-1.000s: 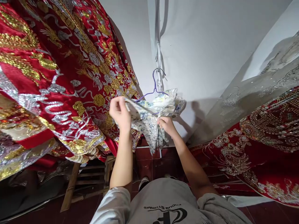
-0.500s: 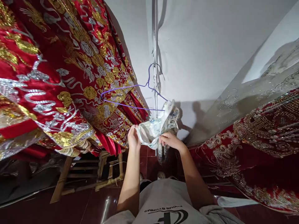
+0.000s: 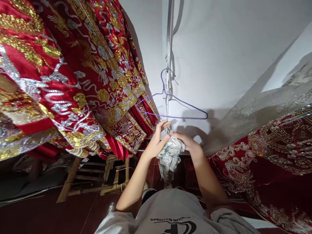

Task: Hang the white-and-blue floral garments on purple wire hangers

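Observation:
A pale garment with a blue-grey print point(image 3: 172, 152) hangs bunched below my hands, over the floor. My right hand point(image 3: 190, 142) is closed on its upper edge from the right. On the left side, my left hand point(image 3: 157, 141) has its fingers apart from the thumb, and the thumb lies against the cloth's top. A purple wire hanger point(image 3: 187, 118) hangs bare just above both hands, its hook on a metal fitting of the wall rail point(image 3: 168, 45). My right fingertips are partly hidden by the cloth.
Red garments with gold and silver embroidery point(image 3: 104, 71) hang on the left. A red beaded gown point(image 3: 263, 169) and sheer sequined fabric point(image 3: 246, 112) take up the right. A bamboo stand point(image 3: 107, 188) is low on the left, above the dark red tiled floor point(image 3: 90, 208).
The garment has come off the hanger's right end and is gathered lower down. The hanger now hangs level and further right. My left hand has moved right and its grip has loosened.

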Demonstrator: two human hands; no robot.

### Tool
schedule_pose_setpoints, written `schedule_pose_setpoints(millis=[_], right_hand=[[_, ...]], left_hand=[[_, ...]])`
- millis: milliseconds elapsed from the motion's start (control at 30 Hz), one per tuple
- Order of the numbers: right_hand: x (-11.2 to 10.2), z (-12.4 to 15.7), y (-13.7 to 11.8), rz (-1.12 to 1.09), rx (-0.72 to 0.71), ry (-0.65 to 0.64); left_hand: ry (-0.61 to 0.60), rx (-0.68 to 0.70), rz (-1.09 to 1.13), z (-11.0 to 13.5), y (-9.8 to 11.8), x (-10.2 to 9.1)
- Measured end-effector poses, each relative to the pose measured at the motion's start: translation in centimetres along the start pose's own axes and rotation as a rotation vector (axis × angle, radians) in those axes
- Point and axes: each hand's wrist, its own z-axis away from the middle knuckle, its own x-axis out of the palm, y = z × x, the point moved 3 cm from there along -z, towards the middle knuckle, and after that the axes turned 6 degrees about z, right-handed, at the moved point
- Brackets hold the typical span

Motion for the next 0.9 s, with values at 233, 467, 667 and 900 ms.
schedule_pose_setpoints(millis=[233,467,667,900], right_hand=[[1.1,1.0,-4.3,0.360,-0.036,-0.292],[2.4,7.6,-6.4,0.490,-0.146,-0.102],[-4.1,8.7,-8.8,0.478,-0.434,0.571],[-6.1,-4.0,-7.2,0.310,-0.356,0.462]], left_hand=[[-0.459,-0.275,-0.071,0.8,-3.7,-3.9],[-0.543,-0.312,-0.431,3.0,-3.8,-10.6],[-0.451,-0.314,-0.340,3.3,-1.7,-12.6],[-0.179,0.018,-0.149,2.2,1.6,-12.8]])
